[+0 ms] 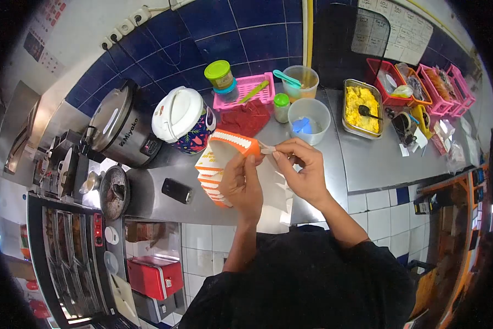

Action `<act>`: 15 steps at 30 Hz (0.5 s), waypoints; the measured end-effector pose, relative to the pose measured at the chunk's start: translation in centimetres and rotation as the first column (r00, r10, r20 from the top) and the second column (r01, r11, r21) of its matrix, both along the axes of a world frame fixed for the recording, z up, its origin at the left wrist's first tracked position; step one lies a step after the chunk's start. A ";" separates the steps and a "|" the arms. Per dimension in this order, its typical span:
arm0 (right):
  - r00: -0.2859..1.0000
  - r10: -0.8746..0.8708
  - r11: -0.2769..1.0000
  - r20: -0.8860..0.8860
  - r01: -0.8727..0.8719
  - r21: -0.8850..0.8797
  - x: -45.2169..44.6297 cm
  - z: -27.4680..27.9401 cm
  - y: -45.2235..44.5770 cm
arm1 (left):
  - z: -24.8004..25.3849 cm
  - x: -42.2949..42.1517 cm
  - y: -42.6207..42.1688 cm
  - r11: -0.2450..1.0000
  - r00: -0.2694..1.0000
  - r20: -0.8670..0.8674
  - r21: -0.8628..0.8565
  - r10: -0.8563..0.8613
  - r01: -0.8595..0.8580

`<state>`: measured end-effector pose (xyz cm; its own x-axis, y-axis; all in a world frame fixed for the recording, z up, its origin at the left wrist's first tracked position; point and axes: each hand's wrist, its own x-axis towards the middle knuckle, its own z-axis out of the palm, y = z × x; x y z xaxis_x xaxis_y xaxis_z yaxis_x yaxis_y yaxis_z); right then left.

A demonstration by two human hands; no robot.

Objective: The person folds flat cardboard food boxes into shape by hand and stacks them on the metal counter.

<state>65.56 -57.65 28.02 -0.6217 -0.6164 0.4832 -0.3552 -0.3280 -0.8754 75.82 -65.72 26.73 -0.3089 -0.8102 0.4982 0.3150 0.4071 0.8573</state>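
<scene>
My left hand (pixel 242 185) is closed on an orange-and-white paper food box (pixel 228 137) with a scalloped white edge, held over the steel counter. The fingers of my right hand (pixel 304 169) pinch a small pale flap (pixel 266 149) at the box's right corner. Under and left of the box, more orange-and-white folded card (pixel 212 183) with wavy edges shows, partly hidden by my left hand. A black phone (pixel 177 191) lies left of my hands. Behind the box is a dark red cloth (pixel 245 118).
A Miyako cooker (pixel 127 126) and a white-lidded rice container (pixel 178 115) stand at left. Behind are a pink basket (pixel 265 88), a green-capped jar (pixel 281 107) and a clear tub (pixel 317 112). A tray of yellow food (pixel 362 131) sits at right, near red (pixel 386 98) and pink baskets (pixel 435 104).
</scene>
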 end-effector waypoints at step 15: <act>0.994 -0.109 0.992 0.018 0.110 -0.066 0.7 0.1 -1.5 | -0.5 -0.9 -0.2 0.930 0.952 0.206 -0.336 0.228 -0.150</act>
<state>66.26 -59.12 28.07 -0.6906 -0.5107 0.5121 -0.3802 -0.3460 -0.8577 74.96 -65.96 26.21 -0.3064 -0.6795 0.6666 0.0088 0.6982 0.7158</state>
